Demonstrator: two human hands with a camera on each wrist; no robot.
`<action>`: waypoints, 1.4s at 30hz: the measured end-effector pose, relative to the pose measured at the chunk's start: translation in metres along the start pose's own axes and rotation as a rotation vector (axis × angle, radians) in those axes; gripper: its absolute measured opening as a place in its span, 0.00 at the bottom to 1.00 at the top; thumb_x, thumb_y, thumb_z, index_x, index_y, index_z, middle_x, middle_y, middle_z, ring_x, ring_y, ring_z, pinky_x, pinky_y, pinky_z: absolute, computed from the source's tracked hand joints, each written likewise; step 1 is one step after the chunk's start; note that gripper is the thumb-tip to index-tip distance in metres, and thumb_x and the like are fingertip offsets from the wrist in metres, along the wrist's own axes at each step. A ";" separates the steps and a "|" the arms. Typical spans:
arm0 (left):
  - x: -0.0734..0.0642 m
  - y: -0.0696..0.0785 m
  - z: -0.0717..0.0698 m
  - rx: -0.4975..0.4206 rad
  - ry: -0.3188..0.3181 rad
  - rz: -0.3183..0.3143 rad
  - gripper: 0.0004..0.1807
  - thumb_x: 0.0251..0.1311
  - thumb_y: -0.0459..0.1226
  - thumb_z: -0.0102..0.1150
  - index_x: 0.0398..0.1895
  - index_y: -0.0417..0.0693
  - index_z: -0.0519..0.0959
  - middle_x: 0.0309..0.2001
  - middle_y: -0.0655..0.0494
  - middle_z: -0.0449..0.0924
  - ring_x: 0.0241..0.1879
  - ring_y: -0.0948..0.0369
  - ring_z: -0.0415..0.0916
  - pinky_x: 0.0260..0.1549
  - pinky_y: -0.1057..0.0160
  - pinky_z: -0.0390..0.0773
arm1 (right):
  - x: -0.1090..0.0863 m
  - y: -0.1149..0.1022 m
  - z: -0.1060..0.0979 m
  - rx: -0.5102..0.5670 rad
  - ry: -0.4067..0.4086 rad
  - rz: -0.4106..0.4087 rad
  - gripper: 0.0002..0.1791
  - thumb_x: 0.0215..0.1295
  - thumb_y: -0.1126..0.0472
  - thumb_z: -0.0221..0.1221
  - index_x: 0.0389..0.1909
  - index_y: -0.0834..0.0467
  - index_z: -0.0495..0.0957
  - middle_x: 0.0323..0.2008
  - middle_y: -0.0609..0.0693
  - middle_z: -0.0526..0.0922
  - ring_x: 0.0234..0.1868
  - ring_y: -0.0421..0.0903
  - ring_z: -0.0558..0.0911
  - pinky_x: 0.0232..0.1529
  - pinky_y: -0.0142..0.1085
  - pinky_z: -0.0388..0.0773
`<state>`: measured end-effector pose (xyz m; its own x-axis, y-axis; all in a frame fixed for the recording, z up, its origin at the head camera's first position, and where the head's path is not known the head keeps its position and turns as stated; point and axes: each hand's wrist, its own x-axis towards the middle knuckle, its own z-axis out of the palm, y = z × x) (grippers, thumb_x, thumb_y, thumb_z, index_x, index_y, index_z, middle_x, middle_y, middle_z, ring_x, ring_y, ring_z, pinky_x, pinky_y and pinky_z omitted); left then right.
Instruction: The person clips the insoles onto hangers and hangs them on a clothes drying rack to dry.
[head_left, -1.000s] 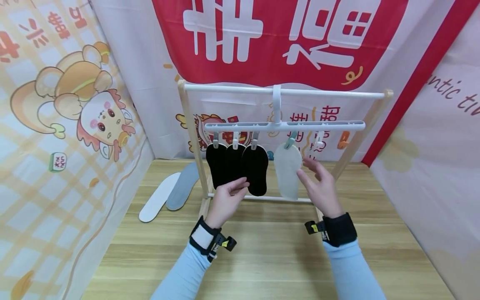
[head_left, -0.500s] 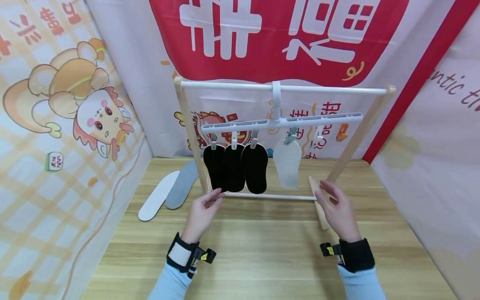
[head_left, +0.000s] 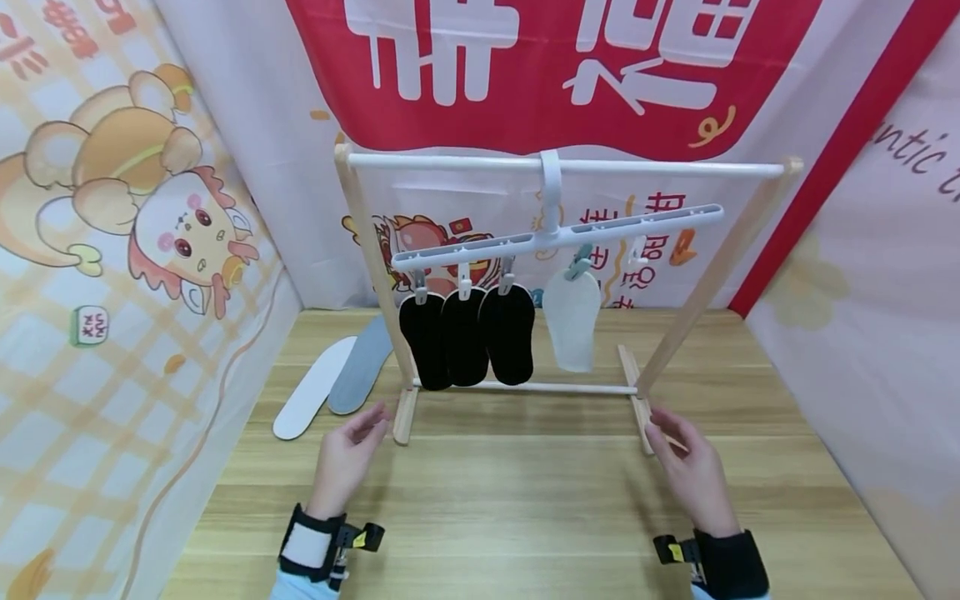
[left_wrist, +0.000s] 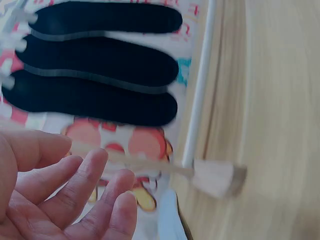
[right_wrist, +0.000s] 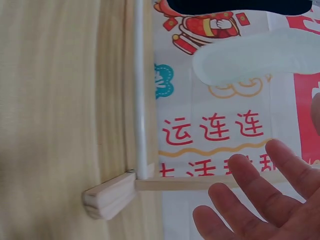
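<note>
From a white hanger bar [head_left: 465, 249] with clips hang three black insoles [head_left: 506, 335] and, to their right, one whitish insole [head_left: 572, 321]. The bar sits at a slant, its left end lower in the head view. My left hand [head_left: 348, 458] is near the rack's left foot, its fingers loosely bent and holding nothing; the left wrist view has the black insoles [left_wrist: 100, 62] beyond its fingertips. By the rack's right foot is my right hand [head_left: 690, 471], fingers spread in the right wrist view, also without anything in them. The whitish insole [right_wrist: 250, 57] hangs beyond it.
The hanger hooks over the top rail [head_left: 660, 168] of a wooden rack [head_left: 686, 292]. Left of the rack, a white insole [head_left: 311, 392] and a grey insole [head_left: 360, 367] lie on the wooden table [head_left: 517, 500]. Printed cloth [head_left: 450, 75] walls the back and sides.
Both hands have drawn back from the hanging insoles, down and apart, to the rack's feet. The hanger bar has turned from nearly level to slanted, its left end lower, and the insoles have shifted with it.
</note>
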<state>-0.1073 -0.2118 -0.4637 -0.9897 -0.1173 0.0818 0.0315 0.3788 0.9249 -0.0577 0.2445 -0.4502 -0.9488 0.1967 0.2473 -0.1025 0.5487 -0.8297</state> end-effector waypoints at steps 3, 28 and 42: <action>0.001 -0.008 -0.011 0.006 0.030 -0.035 0.19 0.69 0.36 0.59 0.61 0.38 0.77 0.51 0.44 0.83 0.50 0.53 0.80 0.43 0.76 0.76 | -0.007 0.002 0.002 -0.016 -0.008 0.019 0.22 0.74 0.56 0.57 0.61 0.65 0.73 0.55 0.63 0.79 0.55 0.56 0.77 0.47 0.16 0.70; 0.125 -0.029 -0.050 0.266 -0.059 -0.072 0.25 0.73 0.42 0.51 0.65 0.34 0.72 0.55 0.35 0.78 0.54 0.45 0.77 0.49 0.56 0.76 | -0.048 -0.003 0.003 -0.022 -0.070 -0.005 0.19 0.73 0.60 0.58 0.60 0.64 0.75 0.53 0.59 0.81 0.52 0.47 0.79 0.48 0.21 0.74; 0.204 -0.064 -0.036 0.436 -0.196 -0.159 0.30 0.68 0.37 0.53 0.67 0.26 0.64 0.60 0.23 0.67 0.59 0.34 0.68 0.55 0.40 0.72 | -0.050 -0.002 -0.011 -0.072 0.000 -0.035 0.17 0.71 0.61 0.60 0.57 0.63 0.78 0.51 0.55 0.83 0.50 0.52 0.81 0.47 0.37 0.81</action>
<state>-0.3061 -0.2929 -0.4925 -0.9864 -0.0457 -0.1576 -0.1415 0.7232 0.6760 -0.0065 0.2422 -0.4561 -0.9450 0.1766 0.2752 -0.1135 0.6119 -0.7827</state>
